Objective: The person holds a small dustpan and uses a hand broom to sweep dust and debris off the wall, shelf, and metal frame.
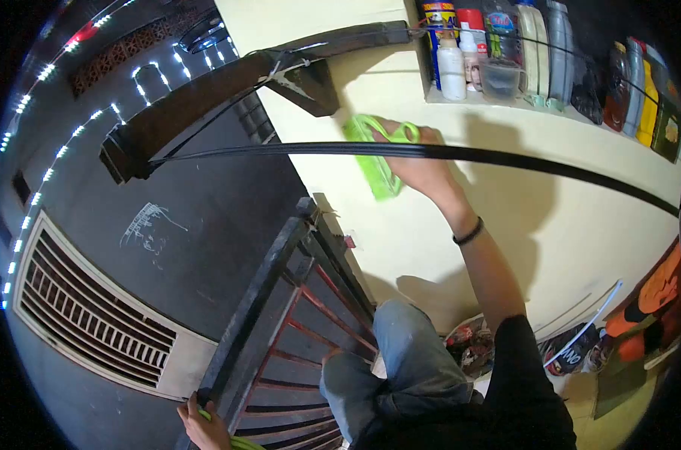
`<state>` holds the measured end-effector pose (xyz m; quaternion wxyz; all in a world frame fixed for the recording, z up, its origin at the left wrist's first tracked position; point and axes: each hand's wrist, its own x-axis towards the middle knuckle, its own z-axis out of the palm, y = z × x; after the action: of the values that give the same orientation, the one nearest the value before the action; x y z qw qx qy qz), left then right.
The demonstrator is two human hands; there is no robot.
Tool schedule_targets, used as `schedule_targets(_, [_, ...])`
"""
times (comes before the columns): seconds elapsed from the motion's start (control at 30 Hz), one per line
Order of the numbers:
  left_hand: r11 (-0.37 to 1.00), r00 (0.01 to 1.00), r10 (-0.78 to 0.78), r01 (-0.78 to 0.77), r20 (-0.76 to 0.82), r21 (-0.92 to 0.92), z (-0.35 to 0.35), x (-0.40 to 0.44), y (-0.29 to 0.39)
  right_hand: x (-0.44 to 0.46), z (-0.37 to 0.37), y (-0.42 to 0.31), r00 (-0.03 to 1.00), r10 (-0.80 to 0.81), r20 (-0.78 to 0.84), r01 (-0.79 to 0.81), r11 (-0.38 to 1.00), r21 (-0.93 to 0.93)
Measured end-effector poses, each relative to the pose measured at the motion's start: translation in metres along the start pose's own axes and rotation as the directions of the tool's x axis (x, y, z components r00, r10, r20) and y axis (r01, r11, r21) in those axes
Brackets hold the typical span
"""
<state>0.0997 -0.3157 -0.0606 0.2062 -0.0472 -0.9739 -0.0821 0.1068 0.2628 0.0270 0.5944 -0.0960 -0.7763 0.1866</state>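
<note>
My right hand (424, 159) is closed on the handle of a bright green scrubbing pad (378, 166). The pad lies up against the cream wall (505, 217), left of a shelf. A dark wristband is on my right wrist. Low at the left, my left hand (207, 429) is closed beside the dark top rail (254, 315) of a railing with red bars. Something green and strip-like (244, 444) shows between its fingers and below them; its kind is not clear.
Black cables (460, 152) cross in front of my right hand. A wooden beam (205, 94) juts out at upper left. Bottles and cans stand on the shelf (498, 109) at upper right. Below are a bag of items (472, 346), shoes and orange cloth (652, 292).
</note>
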Motion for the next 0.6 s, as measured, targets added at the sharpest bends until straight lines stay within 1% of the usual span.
schedule_targets(0.03, [1.0,1.0,0.014,-0.014,0.0,0.011,0.001,0.0,-0.002,0.003,0.004,0.004,0.992,-0.116,0.046,0.122,0.979,-0.166])
schedule_targets(0.07, [1.0,1.0,-0.004,0.004,0.001,0.01,0.004,0.0,-0.005,0.012,0.003,0.005,1.0,0.009,-0.009,-0.01,0.997,-0.072])
schedule_targets(0.1, [1.0,1.0,-0.024,0.024,0.0,0.004,0.008,0.0,-0.008,0.022,0.001,0.005,0.996,0.03,-0.086,-0.032,0.999,-0.031])
schedule_targets(0.13, [0.999,1.0,0.017,-0.017,-0.002,-0.036,0.008,0.001,-0.01,0.034,-0.001,0.008,0.992,0.049,-0.119,-0.039,0.995,0.087])
schedule_targets(0.17, [0.999,1.0,0.027,-0.027,0.003,-0.026,0.009,0.001,-0.011,0.04,-0.003,0.008,0.986,0.07,-0.148,-0.038,0.978,0.204])
schedule_targets(0.23, [0.999,1.0,-0.001,0.002,0.025,-0.043,0.009,0.003,-0.014,0.022,0.002,-0.001,0.964,0.099,-0.247,-0.002,0.931,0.365])
schedule_targets(0.27, [0.999,1.0,0.008,-0.007,0.027,-0.042,0.007,0.002,-0.011,0.005,0.006,0.001,0.975,0.121,-0.186,-0.071,0.965,0.253])
schedule_targets(0.3, [0.999,1.0,0.018,-0.017,0.019,-0.034,0.005,0.0,-0.006,-0.005,0.007,0.003,0.974,0.118,-0.194,-0.067,0.966,0.25])
schedule_targets(0.37, [0.999,1.0,0.026,-0.026,0.004,-0.022,-0.001,-0.001,-0.002,-0.02,0.01,0.009,0.998,0.034,-0.055,-0.027,0.994,0.109])
schedule_targets(0.4, [1.0,0.999,0.013,-0.012,0.034,-0.027,-0.004,-0.001,-0.001,-0.016,0.015,0.014,0.999,-0.001,-0.05,0.009,0.99,0.143])
schedule_targets(0.43, [0.999,0.998,0.0,0.002,0.063,-0.032,-0.005,0.0,0.001,-0.012,0.015,0.02,0.985,0.154,0.08,-0.165,0.973,0.161])
schedule_targets(0.5, [1.0,0.996,-0.006,0.008,0.086,-0.026,-0.005,0.001,0.0,0.002,0.028,0.017,0.966,0.215,-0.142,-0.12,0.862,0.493])
schedule_targets(0.53, [1.0,0.993,-0.014,0.016,0.114,-0.017,-0.006,0.002,-0.004,0.008,0.039,0.024,0.94,0.237,-0.246,-0.087,0.862,0.5])
schedule_targets(0.57, [1.0,0.993,-0.02,0.022,0.115,-0.014,-0.002,0.004,-0.014,0.0,0.044,0.014,0.941,0.238,-0.241,-0.088,0.859,0.504])
schedule_targets(0.6, [0.999,0.995,0.04,-0.041,0.089,0.009,0.008,0.007,-0.029,-0.017,0.047,-0.002,0.895,0.392,-0.212,-0.194,0.771,0.607])
